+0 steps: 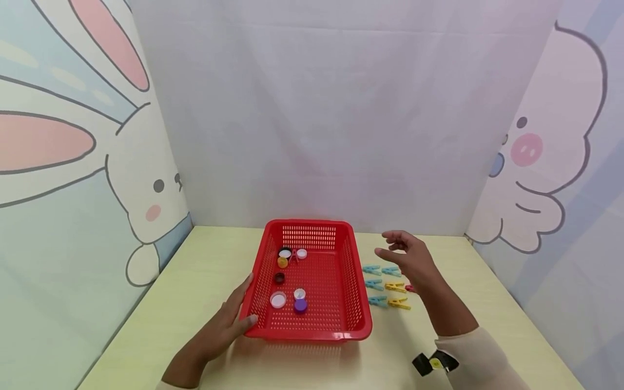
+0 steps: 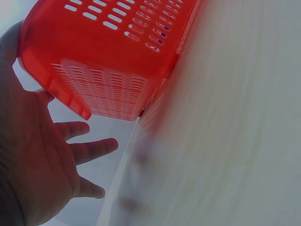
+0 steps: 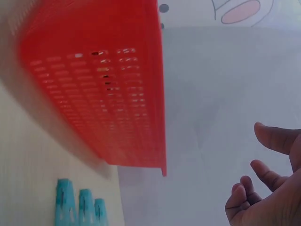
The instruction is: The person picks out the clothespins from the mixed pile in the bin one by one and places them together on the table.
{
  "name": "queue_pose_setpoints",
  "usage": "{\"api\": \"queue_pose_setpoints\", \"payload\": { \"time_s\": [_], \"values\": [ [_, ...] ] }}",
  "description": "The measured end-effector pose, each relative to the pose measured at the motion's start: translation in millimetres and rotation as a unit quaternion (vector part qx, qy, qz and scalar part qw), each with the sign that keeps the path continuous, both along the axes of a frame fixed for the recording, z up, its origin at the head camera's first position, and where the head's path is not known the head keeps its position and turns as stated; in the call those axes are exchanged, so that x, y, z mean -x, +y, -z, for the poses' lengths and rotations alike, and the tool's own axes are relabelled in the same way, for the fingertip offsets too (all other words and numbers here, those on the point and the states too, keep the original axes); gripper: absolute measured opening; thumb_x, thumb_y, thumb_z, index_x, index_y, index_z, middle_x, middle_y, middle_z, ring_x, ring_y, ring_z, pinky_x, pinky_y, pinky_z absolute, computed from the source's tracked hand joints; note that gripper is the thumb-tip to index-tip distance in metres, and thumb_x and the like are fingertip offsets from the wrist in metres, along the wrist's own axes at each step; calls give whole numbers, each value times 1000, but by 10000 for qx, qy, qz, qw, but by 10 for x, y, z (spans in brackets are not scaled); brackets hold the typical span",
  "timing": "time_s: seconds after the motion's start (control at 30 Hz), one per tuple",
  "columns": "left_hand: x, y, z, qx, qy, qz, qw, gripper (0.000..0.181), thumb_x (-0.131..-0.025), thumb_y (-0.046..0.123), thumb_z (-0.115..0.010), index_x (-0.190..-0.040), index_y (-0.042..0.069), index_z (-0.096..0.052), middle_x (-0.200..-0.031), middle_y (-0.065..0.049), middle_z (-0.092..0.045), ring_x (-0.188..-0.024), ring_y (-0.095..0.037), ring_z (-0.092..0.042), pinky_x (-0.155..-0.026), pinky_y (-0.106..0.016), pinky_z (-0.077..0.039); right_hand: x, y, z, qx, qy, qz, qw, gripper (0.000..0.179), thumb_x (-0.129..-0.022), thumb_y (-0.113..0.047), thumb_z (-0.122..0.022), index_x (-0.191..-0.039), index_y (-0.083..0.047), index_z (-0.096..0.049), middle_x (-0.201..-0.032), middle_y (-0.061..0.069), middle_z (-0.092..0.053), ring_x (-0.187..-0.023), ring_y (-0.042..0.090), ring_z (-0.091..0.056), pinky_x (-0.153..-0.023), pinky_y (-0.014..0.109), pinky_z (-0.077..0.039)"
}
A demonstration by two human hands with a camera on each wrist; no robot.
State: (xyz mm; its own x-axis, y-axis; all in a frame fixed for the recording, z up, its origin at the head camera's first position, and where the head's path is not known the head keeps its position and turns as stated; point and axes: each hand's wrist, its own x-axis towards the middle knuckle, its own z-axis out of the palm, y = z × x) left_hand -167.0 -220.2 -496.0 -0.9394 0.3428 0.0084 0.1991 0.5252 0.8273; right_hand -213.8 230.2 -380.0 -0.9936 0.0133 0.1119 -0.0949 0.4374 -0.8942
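My left hand (image 1: 226,325) holds the rim of a red plastic basket (image 1: 362,319) at its near left corner, thumb over the rim. In the left wrist view the other fingers (image 2: 96,150) spread away from the basket. Inside lie several bottle caps, among them a purple cap (image 1: 300,306), a yellow cap (image 1: 283,262) and a dark brown cap (image 1: 279,278), plus a small red clothespin (image 1: 294,257). My right hand (image 1: 413,260) hovers right of the basket, holding nothing, thumb and fingers apart.
Right of the basket, several teal clothespins (image 1: 374,284) and two yellow clothespins (image 1: 398,303) lie on the pale table (image 1: 195,281). A red clothespin (image 1: 409,288) is partly hidden by my right arm. Cloth walls (image 1: 322,119) stand behind and at both sides.
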Motion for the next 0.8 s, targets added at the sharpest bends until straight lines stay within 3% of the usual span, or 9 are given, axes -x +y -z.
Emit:
{"api": "queue_pose_setpoints", "payload": {
  "time_s": [0.1, 0.27, 0.4, 0.57, 0.63, 0.8],
  "values": [
    [1, 0, 11, -36, -18, 5, 10000, 101, -98, 52, -68, -177, 32, -7, -179, -12, -25, -159, -45, -34, -109, -69, -56, 63, -145, -95, 98, 102, -103, 9998, 54, -100, -25, -80, -147, -5, -59, -142, 18, -58, -127, 29, -53, -86, 26, -57],
    [2, 5, 4, 32, 22, -3, 10000, 101, -98, 53, -67, -177, 31, -7, -179, -12, -26, -158, -44, -36, -113, -75, -50, 151, -343, -283, 318, 181, -243, 9990, 53, -102, -21, -79, -147, -4, -58, -141, 18, -56, -125, 29, -53, -91, 27, -55],
    [6, 12, 9, -35, 57, 18, 10000, 100, -99, 52, -68, -177, 32, -8, -179, -12, -26, -158, -43, -36, -109, -65, -58, 225, -454, -408, 473, 243, -378, 9979, 50, -103, -16, -76, -148, -3, -57, -140, 18, -55, -121, 28, -53, -89, 28, -54],
    [-3, 14, -1, -48, 110, 33, 9999, 101, -99, 51, -68, -177, 30, -8, -179, -13, -27, -157, -43, -37, -111, -71, -54, 313, -573, -517, 614, 220, -569, 9963, 50, -104, -16, -73, -150, -4, -57, -140, 18, -54, -116, 25, -54, -89, 30, -53],
    [-9, 11, -9, -35, 126, 48, 9999, 101, -99, 51, -67, -177, 28, -8, -178, -14, -28, -156, -43, -39, -112, -72, -53, 349, -616, -546, 725, 176, -645, 9951, 52, -104, -18, -73, -151, -4, -55, -142, 18, -54, -119, 26, -56, -93, 33, -53],
    [-16, 7, -21, -94, 88, 49, 9999, 102, -98, 50, -69, -177, 28, -9, -177, -13, -29, -154, -42, -40, -103, -56, -64, 445, -765, -587, 1099, 31, -840, 9904, 57, -105, -19, -72, -156, -5, -51, -152, 21, -51, -136, 36, -55, -109, 49, -50]
  ]
}}
